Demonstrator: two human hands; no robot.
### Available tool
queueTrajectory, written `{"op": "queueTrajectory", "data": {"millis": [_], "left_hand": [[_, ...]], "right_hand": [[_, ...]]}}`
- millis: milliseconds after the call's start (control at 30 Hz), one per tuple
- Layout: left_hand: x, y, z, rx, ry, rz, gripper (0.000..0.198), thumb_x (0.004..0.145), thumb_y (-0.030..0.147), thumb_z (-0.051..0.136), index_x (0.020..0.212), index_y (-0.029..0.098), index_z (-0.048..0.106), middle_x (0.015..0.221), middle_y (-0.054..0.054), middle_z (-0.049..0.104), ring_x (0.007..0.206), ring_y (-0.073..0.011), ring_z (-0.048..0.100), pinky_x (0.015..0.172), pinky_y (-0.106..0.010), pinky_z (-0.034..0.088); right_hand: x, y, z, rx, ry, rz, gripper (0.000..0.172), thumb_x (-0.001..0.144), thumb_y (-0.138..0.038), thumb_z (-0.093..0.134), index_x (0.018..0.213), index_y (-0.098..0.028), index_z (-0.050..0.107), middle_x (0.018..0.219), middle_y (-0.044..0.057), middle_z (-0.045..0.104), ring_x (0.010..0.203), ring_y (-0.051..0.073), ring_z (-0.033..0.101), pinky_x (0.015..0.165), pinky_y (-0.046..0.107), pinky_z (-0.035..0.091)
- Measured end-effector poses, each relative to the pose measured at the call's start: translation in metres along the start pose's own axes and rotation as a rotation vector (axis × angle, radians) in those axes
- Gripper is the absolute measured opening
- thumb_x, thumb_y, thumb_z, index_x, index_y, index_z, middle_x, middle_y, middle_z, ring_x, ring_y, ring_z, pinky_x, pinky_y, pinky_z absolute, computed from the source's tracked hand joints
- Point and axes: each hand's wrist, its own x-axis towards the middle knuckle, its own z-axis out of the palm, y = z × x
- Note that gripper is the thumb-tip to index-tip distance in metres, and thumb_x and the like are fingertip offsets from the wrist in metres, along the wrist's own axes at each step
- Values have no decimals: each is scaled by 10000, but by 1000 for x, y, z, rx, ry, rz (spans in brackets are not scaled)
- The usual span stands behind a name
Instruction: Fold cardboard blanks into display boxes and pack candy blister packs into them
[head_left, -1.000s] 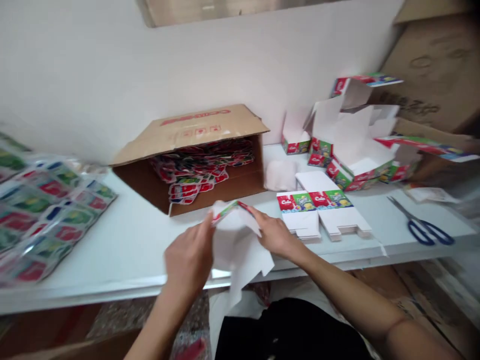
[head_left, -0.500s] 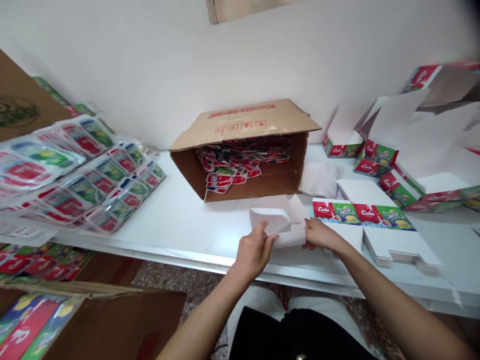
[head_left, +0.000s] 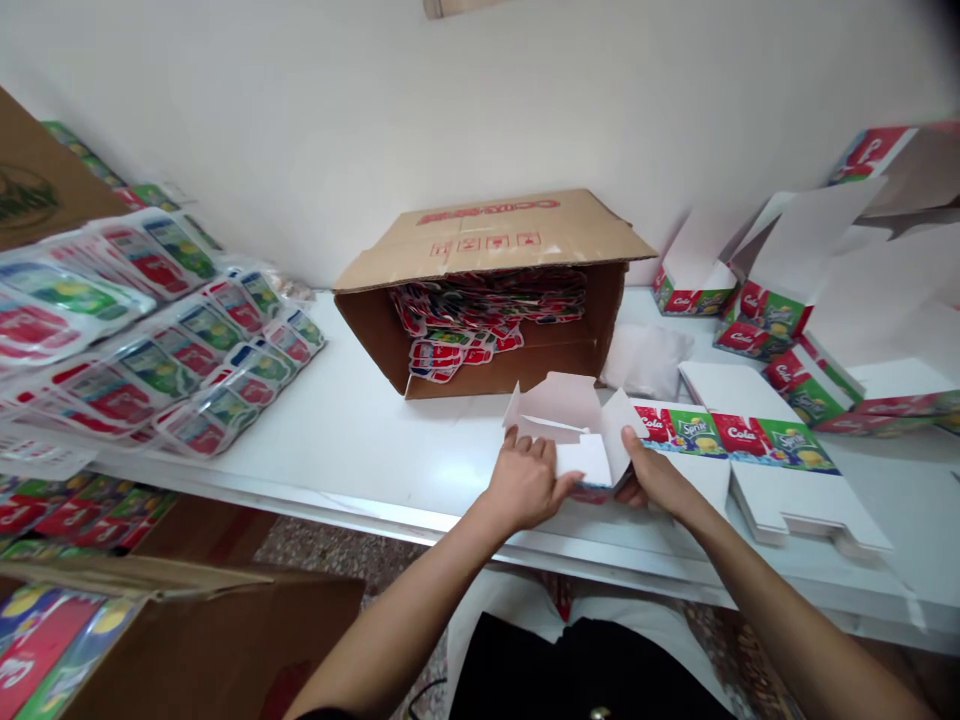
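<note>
**Small carton held over the table edge**

At far left we see sheets of packets (head_left: pixel 150 330). Our left hand (head_left: pixel 525 485) curls its fingers onto the white carton (head_left: pixel 577 440), which sits at the table (head_left: pixel 360 450) front, before the brown box (head_left: pixel 495 290). Our right hand (head_left: pixel 652 480) grips its other side. Flat cartons (head_left: pixel 742 440) lie rightward.

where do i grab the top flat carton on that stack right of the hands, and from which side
Take the flat carton by its plain white end at the table's near edge, coming from the front. That end overhangs the stack slightly with notched tabs, so fingers could probably slip under, thumb on top. The printed Cola and Sprite band lies at the far end, beside the folded cartons.
</note>
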Motion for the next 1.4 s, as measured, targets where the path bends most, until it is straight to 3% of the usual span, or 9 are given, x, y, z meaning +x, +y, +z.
{"op": "queueTrajectory", "data": {"millis": [133, 200, 367, 433, 567, 733, 900, 1200, 1400], "left_hand": [[-15, 10, 8, -5, -40, -8, 650, 929, 558, 332, 1221, 10, 521, 1173, -237, 625, 1101, -340, 578, 973, -497, 382], [-19, 15, 12, 20, -37, -13, 661, 937, 534, 337, 1289, -11, 465, 1271, -256, 566, 1168, -354, 540, 970, -472, 386], [-24, 16, 18, 70, -36, -17, 662, 935, 510, 378, 1357, 1, 401, 1334, -258, 518, 1224, -372, 498, 986, -482, 370], [-25, 16, 17, 70, -33, 7, 664, 933, 515, 377, 1357, 4, 403, 1330, -254, 522, 1224, -372, 497, 992, -487, 365], [-26, 18, 19, 76, -23, 75, 686, 911, 526, 431, 1347, -3, 410, 1318, -270, 523, 1213, -372, 507, 999, -486, 365], [-30, 24, 26, 106, -6, 57, 678, 900, 514, 468, 1306, -30, 446, 1237, -314, 565, 1167, -387, 553, 976, -502, 394], [-33, 30, 30, 96, 6, -17, 658, 891, 468, 521, 1303, -40, 446, 1244, -337, 551, 1182, -390, 549, 980, -510, 414], [-39, 30, 40, 61, 293, -10, 568, 882, 471, 536, 1237, 28, 513, 1236, -270, 592, 1182, -392, 551, 1019, -555, 401], [-48, 34, 39, 33, 240, 28, 451, 924, 365, 503, 1213, 19, 521, 1139, -233, 649, 1133, -329, 591, 1040, -536, 398]], "right_hand": [[-13, 0, -11, 6, -182, -213, 537, 868, -579, 451, 1164, -157, 603, 977, 119, 702, 825, 222, 658, 713, 318, 552], [-19, 3, -20, 119, -261, -244, 531, 832, -507, 540, 1243, -171, 564, 1120, 113, 666, 930, 229, 646, 813, 339, 544], [-16, 12, -34, 320, -280, -238, 586, 861, -518, 495, 1362, -215, 478, 1327, 122, 557, 1120, 261, 587, 910, 410, 512], [-8, 10, -31, 351, -208, -204, 607, 896, -555, 404, 1391, -205, 436, 1352, 137, 534, 1130, 257, 588, 903, 413, 514], [12, -4, -10, 166, 149, -180, 666, 900, -586, 387, 1428, -182, 365, 1449, 135, 426, 1234, 235, 514, 941, 345, 486], [31, -18, 18, -266, 323, -113, 709, 922, -550, 356, 1443, -69, 316, 1386, 208, 477, 1220, 273, 522, 991, 370, 414], [33, -39, 25, -702, 308, -65, 549, 976, -410, 240, 1375, -74, 411, 1221, 213, 603, 1110, 308, 590, 889, 381, 431], [21, -42, 25, -736, 193, -83, 598, 980, -425, 197, 1456, -67, 243, 1145, 221, 646, 1012, 316, 644, 813, 385, 439], [24, -48, 35, -797, 277, -46, 505, 979, -342, 232, 1383, -60, 342, 1059, 216, 672, 974, 317, 660, 802, 391, 439]]}}
